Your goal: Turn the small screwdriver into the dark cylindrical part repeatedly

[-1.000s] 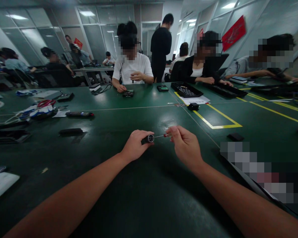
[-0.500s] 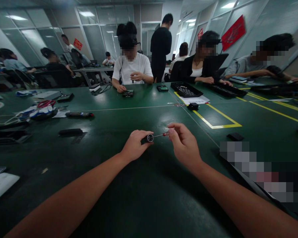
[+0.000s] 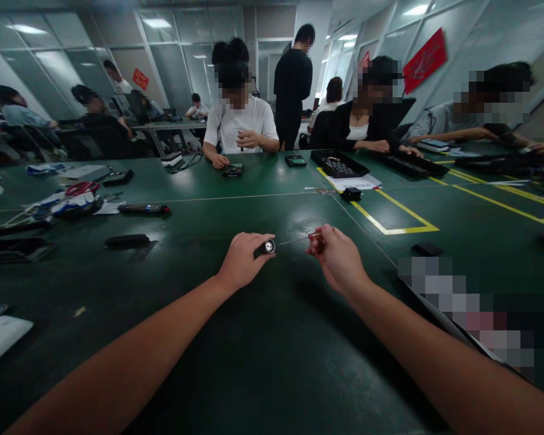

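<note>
1. Left hand (image 3: pixel 242 263) is closed around a small black cylinder (image 3: pixel 267 246), held just above the green table (image 3: pixel 254 362)
2. Right hand (image 3: pixel 338 257) pinches a thin screwdriver (image 3: pixel 299 239); its tip sits just beside the cylinder's end, seemingly not yet seated

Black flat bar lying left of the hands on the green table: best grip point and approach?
Take the black flat bar at its middle, pinching across the narrow width from above. It lies flat and lengthwise left to right on the green table, with bare surface around it, so both long edges look reachable.
</note>
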Tool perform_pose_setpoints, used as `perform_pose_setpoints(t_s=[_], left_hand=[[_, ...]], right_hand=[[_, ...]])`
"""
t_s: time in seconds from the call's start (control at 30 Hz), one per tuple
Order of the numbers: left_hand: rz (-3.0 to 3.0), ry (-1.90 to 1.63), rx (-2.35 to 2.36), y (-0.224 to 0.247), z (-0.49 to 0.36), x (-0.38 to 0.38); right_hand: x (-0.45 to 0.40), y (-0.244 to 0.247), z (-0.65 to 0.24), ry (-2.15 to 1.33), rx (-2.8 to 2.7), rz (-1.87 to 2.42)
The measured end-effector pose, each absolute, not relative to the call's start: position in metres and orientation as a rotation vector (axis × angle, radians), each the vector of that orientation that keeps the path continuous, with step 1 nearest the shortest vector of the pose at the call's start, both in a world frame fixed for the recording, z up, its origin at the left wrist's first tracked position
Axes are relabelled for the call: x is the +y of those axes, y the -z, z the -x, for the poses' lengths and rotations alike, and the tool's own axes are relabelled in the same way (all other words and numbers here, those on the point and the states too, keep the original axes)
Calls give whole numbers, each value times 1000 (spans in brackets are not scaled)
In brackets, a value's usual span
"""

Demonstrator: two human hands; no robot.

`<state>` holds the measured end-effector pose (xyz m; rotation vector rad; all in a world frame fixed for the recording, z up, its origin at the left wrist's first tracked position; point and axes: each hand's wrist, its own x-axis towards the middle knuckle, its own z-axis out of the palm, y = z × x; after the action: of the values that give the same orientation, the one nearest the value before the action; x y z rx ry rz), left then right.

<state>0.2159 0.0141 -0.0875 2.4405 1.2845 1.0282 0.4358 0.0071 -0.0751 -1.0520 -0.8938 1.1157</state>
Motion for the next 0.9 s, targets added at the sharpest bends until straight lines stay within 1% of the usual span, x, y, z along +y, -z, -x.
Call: perform_pose_setpoints(t_s=[0.2,0.73,0.9], left_hand=[[-2420,-1000,1263,89,-216,14],[-2461,-932,1286,90,-219,10],[-2446,-914,1290,89,-219,11]], right_hand=[[1,77,-432,-909,-1075,1063],[-23,60,-429,-445,-1615,1172],[-25,54,-430,-307,-1648,1209]])
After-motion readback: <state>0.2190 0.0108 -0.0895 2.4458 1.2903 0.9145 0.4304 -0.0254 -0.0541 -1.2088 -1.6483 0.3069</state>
